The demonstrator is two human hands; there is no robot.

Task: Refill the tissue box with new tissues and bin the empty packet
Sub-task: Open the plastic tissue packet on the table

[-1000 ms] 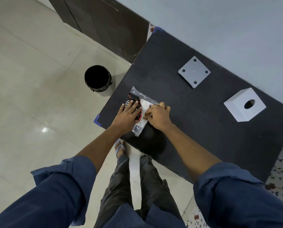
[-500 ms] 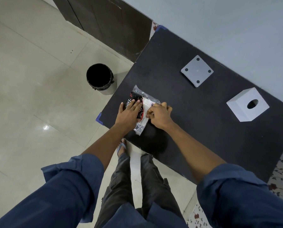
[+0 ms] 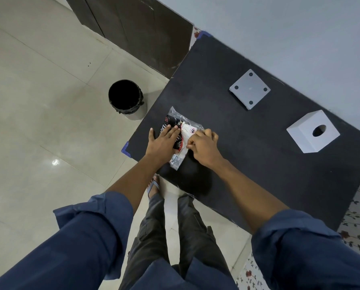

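Observation:
A plastic tissue packet (image 3: pixel 180 130), black, red and white, lies on the black table (image 3: pixel 248 155) near its left front corner. My left hand (image 3: pixel 162 141) presses flat on the packet's dark left half, fingers spread. My right hand (image 3: pixel 204 145) is curled at the packet's right side, fingertips pinching the white part. The white cube tissue box (image 3: pixel 313 131) with a round hole sits at the right. Its square white base plate (image 3: pixel 250 88) with corner holes lies apart, farther back. A black-lined bin (image 3: pixel 126 99) stands on the floor left of the table.
A dark wooden cabinet (image 3: pixel 137 28) stands against the wall behind the bin. The pale wall runs along the table's far side. Blue tape marks the table's corners (image 3: pixel 125 147). My legs and a sandalled foot (image 3: pixel 153 186) are at the table's front edge.
The hands stay on the packet with only small finger shifts. The camera has drifted a little, so the scene sits slightly differently in the frame.

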